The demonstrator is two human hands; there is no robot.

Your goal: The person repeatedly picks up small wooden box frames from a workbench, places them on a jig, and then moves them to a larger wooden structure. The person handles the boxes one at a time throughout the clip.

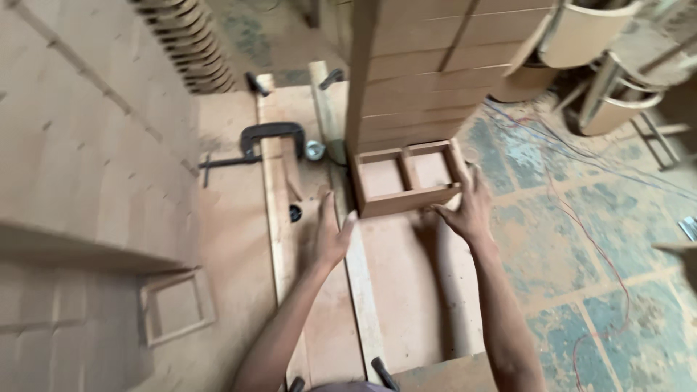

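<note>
A tall stack of wooden box frames (428, 65) is seen standing on a fibreboard work surface (403, 290), and the bottom frame (406, 178) of that stack is where both hands are kept busy. That bottom frame is divided into two compartments by a short middle bar and sits roughly at the centre of the view, a bit toward the far side.

The left hand (330, 236) is held open, fingers stretched out flat and together, with the fingertips placed at the near left corner of the bottom frame; whether they're actually touching the wood can't quite be told because of the blur. The right hand (465, 207) is spread open too, with the fingers laid against the near right corner and right side of the same frame. Nothing is gripped by either hand.

Just left of the stack, a long wooden batten (279, 239) is seen running near-to-far across the board, and it's pinned down at the far end by a black C-clamp (265, 138). A small shiny metal cup-like thing (314, 150) is parked just beside the clamp. Down at the near left, a single empty square frame (178, 305) is lying flat, well apart from the hands.

More stacked panels are piled up on the left (87, 123), and curved plywood chair parts (595, 43) are stashed at the far right. Red and blue wires (573, 210) are trailed over the dusty tiled floor (617, 290) on the right.
</note>
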